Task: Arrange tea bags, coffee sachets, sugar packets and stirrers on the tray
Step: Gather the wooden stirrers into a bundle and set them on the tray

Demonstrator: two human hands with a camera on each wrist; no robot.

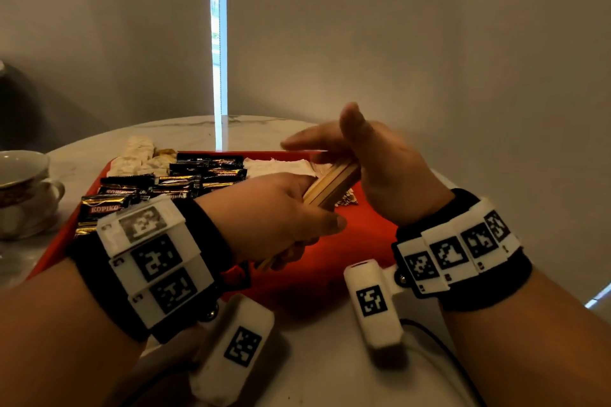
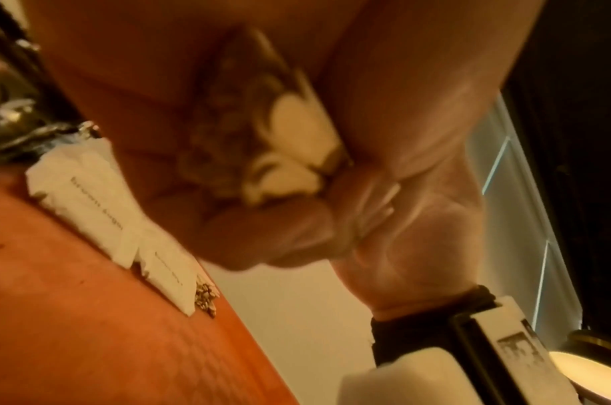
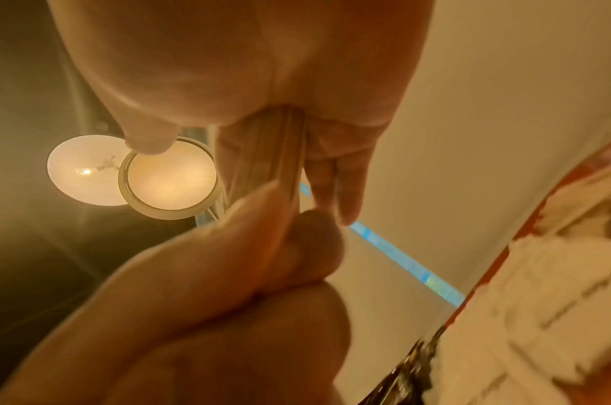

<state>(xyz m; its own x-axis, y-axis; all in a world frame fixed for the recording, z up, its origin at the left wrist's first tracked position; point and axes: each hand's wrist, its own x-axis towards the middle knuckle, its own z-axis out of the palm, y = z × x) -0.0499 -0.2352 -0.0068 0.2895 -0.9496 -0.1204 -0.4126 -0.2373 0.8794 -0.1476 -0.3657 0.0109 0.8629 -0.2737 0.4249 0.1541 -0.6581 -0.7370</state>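
Desk: pale marble-look top carrying the red tray, with a teacup beside the tray's left edge.
Tray: stiff and flat; bare red floor shows at its near right, which looks the likely spot for the stirrers.
Coffee sachets: black glossy Kopiko packs fanned over the tray's left half; light, probably slick.
Sugar packets: white paper, at the far middle; soft, best lifted by an edge.
Tea bags: pale crumpled paper at the far left corner; limp and tearable.
Stirrers: a bundle of thin wooden sticks held above the tray; light, stiff, apt to fan apart unless squeezed across the middle.
Left hand: grip curled round the bundle's near end.
Right hand: fingers straight, laid against the far end, thumb up.
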